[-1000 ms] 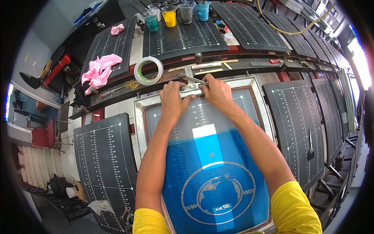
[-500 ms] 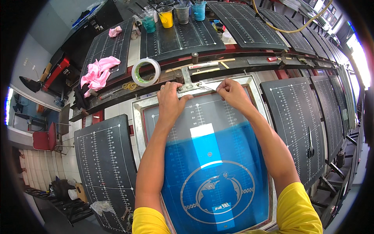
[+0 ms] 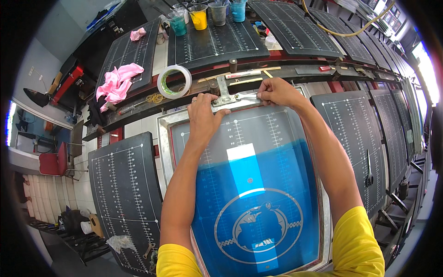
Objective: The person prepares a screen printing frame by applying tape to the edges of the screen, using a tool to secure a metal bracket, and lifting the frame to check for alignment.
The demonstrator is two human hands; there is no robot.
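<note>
A screen-printing frame with blue-coated mesh lies before me; the mesh carries a round emblem in its lower part. A metal bracket with bolts is fixed at the middle of its far rail. My left hand grips this rail just left of the bracket, fingers over the far side and thumb toward the bracket. Pinched in my right hand is a silver wrench, its head at the bolt on the bracket's right side. The fingertips hide the wrench's other end.
Behind the frame, a roll of tape, a marker and wooden sticks lie along the rail. Pink cloth rests on a black board at left. Cups of ink stand farther back. Scissors lie on the right board.
My right hand has swung away from me and slightly right with the wrench, whose shaft now lies more level. My left hand stays on the frame. The view has shifted slightly.
</note>
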